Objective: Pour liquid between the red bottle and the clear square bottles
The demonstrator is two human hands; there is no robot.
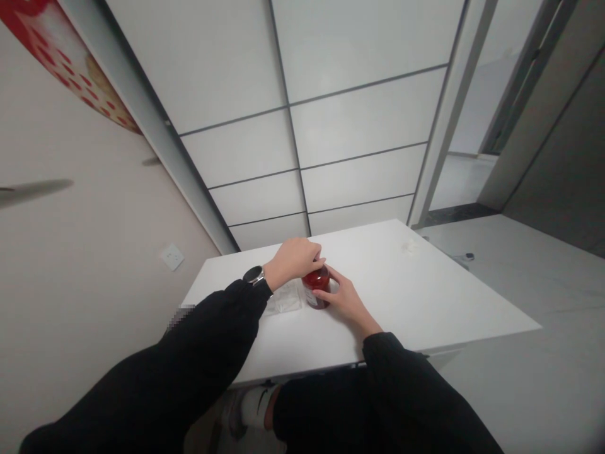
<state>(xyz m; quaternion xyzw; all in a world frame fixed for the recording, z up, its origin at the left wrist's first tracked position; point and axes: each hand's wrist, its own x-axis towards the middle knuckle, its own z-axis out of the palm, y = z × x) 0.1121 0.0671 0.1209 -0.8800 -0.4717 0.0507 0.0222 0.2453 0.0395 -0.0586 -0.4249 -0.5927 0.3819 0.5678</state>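
A dark red, see-through bottle [316, 278] with a pale label stands upright on the white table. My right hand [347, 296] is wrapped round its side, thumb in front and fingers behind. From above, my left hand [295, 260] closes over the bottle's top, fingers bent down; the cap or neck under them is hidden. A watch [254, 275] is on my left wrist. Beside the bottle, partly under my left forearm, lies a clear plastic bag or wrapper [286, 299].
The white table [401, 296] has a small, pale, see-through item [410, 247] near its far right corner. White panelled doors [354, 126] rise behind it. A wall with a socket [172, 257] is at the left. A plug with a cable [469, 256] lies on the floor at the right.
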